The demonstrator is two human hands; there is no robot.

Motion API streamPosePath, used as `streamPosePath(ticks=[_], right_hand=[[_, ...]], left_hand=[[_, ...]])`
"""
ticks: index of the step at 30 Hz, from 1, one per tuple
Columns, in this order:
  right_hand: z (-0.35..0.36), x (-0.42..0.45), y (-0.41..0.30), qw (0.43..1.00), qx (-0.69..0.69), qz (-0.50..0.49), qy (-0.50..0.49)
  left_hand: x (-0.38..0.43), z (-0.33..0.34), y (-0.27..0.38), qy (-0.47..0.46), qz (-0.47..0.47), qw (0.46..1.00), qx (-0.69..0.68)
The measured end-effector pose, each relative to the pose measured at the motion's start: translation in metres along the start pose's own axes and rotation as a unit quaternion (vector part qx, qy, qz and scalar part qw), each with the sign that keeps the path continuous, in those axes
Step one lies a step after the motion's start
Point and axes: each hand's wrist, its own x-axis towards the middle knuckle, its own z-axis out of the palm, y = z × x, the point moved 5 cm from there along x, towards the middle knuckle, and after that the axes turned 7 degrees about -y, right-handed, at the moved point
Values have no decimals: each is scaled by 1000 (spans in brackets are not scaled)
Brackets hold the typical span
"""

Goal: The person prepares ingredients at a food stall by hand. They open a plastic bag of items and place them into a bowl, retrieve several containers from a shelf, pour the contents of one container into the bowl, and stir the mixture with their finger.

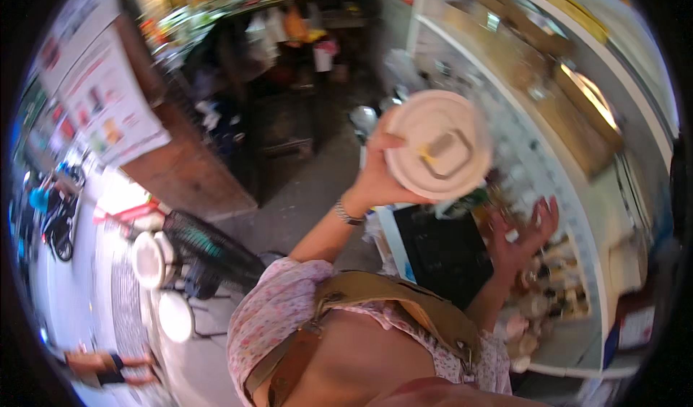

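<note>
My left hand [371, 171], with a metal-banded watch [348, 212] at the wrist, grips the left edge of a round, pale beige lidded container [433, 182]. Its top faces up and bears a raised angular outline and a small yellow patch. Whether it is a full bowl or a lid alone is hidden beneath. To the right, my right hand [520, 236] is raised, blurred, with fingers apart and nothing seen in it. That hand is in front of a glass-sided display case [587, 277] holding several small items. Below the container, a dark flat panel [444, 250] sits between my arms.
Cardboard pieces [584, 120] lie on a shelf at the right. Left are a brown panel [189, 158] with a printed poster [111, 98], white round stools [176, 316] and a black wrapped object [211, 244]. Beyond are a motorbike [62, 228] and a person [89, 365].
</note>
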Motion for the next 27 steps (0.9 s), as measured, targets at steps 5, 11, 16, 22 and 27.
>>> streamPosePath(ticks=[5,11,16,22,27], right_hand=[[-33,-5,7,997,-71,24,36],[-9,-12,-1,998,2,18,56],[55,-5,2,995,-51,6,-85],[150,7,-34,942,314,-66,-98],[186,6,-80,888,421,-111,-148]], left_hand=[[13,31,-8,27,17,993,-114],[-2,8,4,23,2,999,-22],[-18,-50,40,86,29,996,-21],[-72,-144,134,189,-18,969,159],[-103,-167,195,278,2,925,260]])
